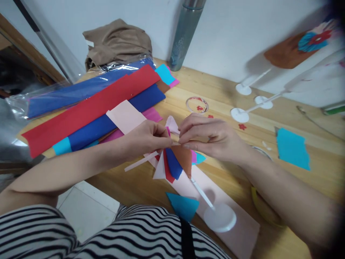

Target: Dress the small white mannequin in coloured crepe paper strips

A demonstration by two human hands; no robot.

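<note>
My left hand (147, 138) is closed in a pinch on a thin pale strip (176, 143). From the other side, my right hand (208, 136) pinches the same strip, its fingertips close to the left ones. Just below them lies a bunch of pointed paper pieces: brown (184, 158), blue (174, 163), red (168, 171) and pale pink. A white stick (203, 194) with a round white base (220, 217) comes out from under the brown piece. One loose pale strip end (140, 162) sticks out at the left. My fingers hide where the pieces meet.
Folded red (91, 108) and blue paper strips lie at the left, beside a plastic-wrapped pack (70, 91). A tumbler (185, 36) stands at the wall. White stands (239, 115) are at the back right. Turquoise pieces (293, 148) and a clear tape ring (197, 105) lie about.
</note>
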